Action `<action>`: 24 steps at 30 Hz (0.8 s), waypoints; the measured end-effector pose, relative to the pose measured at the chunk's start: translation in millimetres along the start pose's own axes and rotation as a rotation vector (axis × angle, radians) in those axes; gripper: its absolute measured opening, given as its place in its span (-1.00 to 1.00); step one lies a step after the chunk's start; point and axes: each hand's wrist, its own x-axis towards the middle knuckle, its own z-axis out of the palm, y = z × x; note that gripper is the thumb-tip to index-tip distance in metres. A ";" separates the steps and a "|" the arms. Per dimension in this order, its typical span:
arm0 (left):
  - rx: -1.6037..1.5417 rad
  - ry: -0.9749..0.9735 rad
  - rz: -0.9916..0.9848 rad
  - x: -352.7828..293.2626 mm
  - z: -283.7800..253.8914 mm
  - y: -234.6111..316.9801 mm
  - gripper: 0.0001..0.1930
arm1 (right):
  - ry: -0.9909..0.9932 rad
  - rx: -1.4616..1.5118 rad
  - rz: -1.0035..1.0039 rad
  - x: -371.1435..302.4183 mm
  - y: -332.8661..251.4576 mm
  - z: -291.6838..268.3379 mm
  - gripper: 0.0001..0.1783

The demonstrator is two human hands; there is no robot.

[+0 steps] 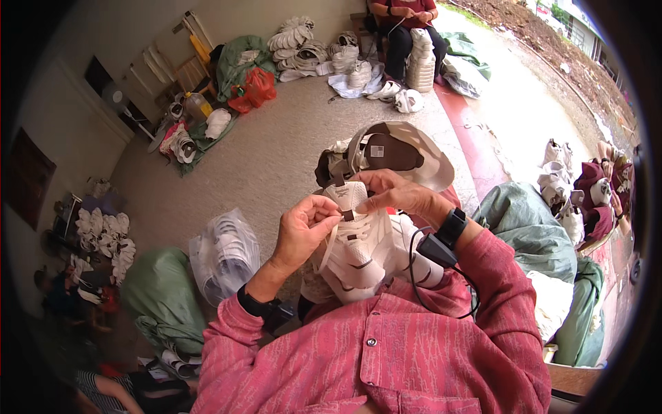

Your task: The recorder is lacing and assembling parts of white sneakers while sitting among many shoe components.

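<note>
A white shoe upper [357, 259] with brown loops stands tongue-up in front of my chest. My left hand [303, 231] is closed in a pinch at the left side of the tongue [348, 196], by a brown loop. A pale shoelace [329, 243] hangs from those fingertips. From the other side, my right hand [393, 193] grips the tongue between thumb and fingers. Just beyond my hands lies a beige and brown cap [403, 148], its inside showing. More white shoe uppers [417, 252] rest under my right forearm, partly hidden.
Clear plastic-wrapped uppers [225, 252] and a green sack [162, 290] stand at my left. Another green sack [527, 228] lies at my right. A seated person [407, 34] works far ahead beside stacked uppers [420, 62]. Another person [598, 196] is at the far right.
</note>
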 end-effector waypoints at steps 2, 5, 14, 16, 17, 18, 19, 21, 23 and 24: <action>-0.008 0.034 0.018 0.9 3.7 -3.1 -0.82 | 0.003 0.020 -0.029 1.4 1.9 -0.5 -0.49; -0.016 0.106 0.047 3.4 14.0 -7.6 -0.86 | -0.019 0.064 -0.077 4.0 9.6 -4.9 -0.49; 0.564 0.140 0.322 18.8 -5.1 11.0 -0.59 | -0.028 0.049 -0.113 5.6 12.1 -10.7 -0.45; -0.040 -0.062 0.037 32.4 -7.1 16.1 -0.38 | 0.080 -0.055 -0.179 4.0 8.9 -6.1 -0.49; -0.119 -0.199 -0.121 35.8 -10.9 22.4 -0.25 | 0.076 -0.059 -0.177 1.4 8.3 -2.1 -0.49; -0.121 -0.193 -0.116 37.6 -13.8 23.4 -0.25 | 0.283 -0.343 -0.342 -1.3 7.9 2.2 -0.53; -0.093 -0.249 -0.128 39.1 -16.1 23.7 -0.25 | 0.490 -0.629 -0.506 -4.8 6.9 6.0 -0.56; -0.071 -0.300 -0.137 42.5 -19.2 21.1 -0.26 | 0.531 -0.667 -0.402 -18.7 2.5 9.4 -0.60; -0.076 -0.319 -0.178 40.8 -22.9 15.5 -0.26 | 0.496 -0.626 -0.241 -29.0 -2.9 18.9 -0.71; -0.082 -0.317 -0.177 41.9 -22.0 14.0 -0.26 | 0.493 -0.630 -0.236 -30.8 -0.7 22.9 -0.71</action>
